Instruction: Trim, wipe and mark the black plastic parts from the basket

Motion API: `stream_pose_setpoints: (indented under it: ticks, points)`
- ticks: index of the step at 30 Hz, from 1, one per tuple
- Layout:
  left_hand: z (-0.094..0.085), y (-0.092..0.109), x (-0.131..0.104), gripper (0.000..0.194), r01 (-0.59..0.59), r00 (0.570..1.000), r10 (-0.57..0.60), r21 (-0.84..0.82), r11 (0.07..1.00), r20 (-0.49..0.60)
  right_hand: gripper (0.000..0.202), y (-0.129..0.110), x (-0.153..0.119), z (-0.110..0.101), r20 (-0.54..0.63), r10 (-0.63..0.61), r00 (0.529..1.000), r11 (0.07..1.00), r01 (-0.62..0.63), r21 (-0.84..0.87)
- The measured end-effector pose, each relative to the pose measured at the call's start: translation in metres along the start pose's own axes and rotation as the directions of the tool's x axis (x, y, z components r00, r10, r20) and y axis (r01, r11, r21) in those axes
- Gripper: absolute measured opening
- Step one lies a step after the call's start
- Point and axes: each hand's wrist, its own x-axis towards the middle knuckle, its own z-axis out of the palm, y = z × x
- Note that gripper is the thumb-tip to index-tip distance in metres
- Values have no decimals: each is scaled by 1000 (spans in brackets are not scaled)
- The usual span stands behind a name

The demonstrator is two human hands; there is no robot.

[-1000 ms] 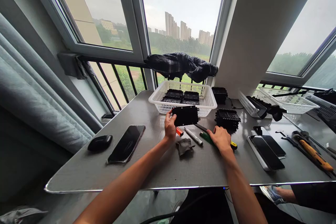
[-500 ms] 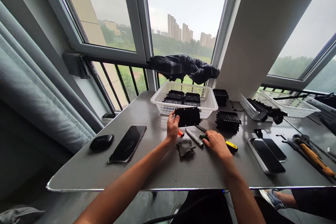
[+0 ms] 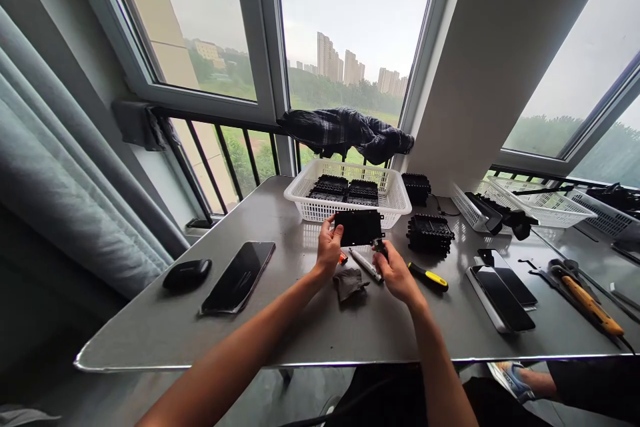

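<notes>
My left hand (image 3: 330,243) grips a flat black plastic plate (image 3: 358,227) with small lugs along its edges, thumb on its near face. My right hand (image 3: 400,271) is closed around a small dark object with a metal tip (image 3: 379,244), apparently a lighter, mostly hidden by the fingers. Its tip is close to the plate's lower right corner; whether they touch cannot be seen. Below the plate lie an orange-red object (image 3: 343,258), a white marker pen (image 3: 367,265) and a crumpled grey cloth (image 3: 350,285). A yellow-and-black handled tool (image 3: 429,277) rests right of my right hand.
Behind the plate stands a white basket (image 3: 297,205) holding black slatted parts (image 3: 345,188). More black parts (image 3: 430,235) are stacked to its right. Phones (image 3: 239,277) (image 3: 503,297) and a black case (image 3: 187,274) lie on the table. Tools (image 3: 583,293) and further baskets (image 3: 550,207) occupy the right side.
My right hand has lifted the small lighter-like object from the table and brought it up and left to the plate's corner. My left hand still holds the plate.
</notes>
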Motion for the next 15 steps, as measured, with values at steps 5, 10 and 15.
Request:
stream_pose_setpoints:
  ticks: [5,10,15]
  points:
    - [1,3,-4,49,33,997,-38,60,998,70,41,-23,12,36,101,282,954,771,-288,568]
    - [4,11,-7,61,73,987,-74,11,997,143,47,-29,12,45,139,367,920,614,-352,707]
    - [11,18,-15,62,211,951,-199,-27,977,236,39,-22,7,47,186,349,918,591,-370,717]
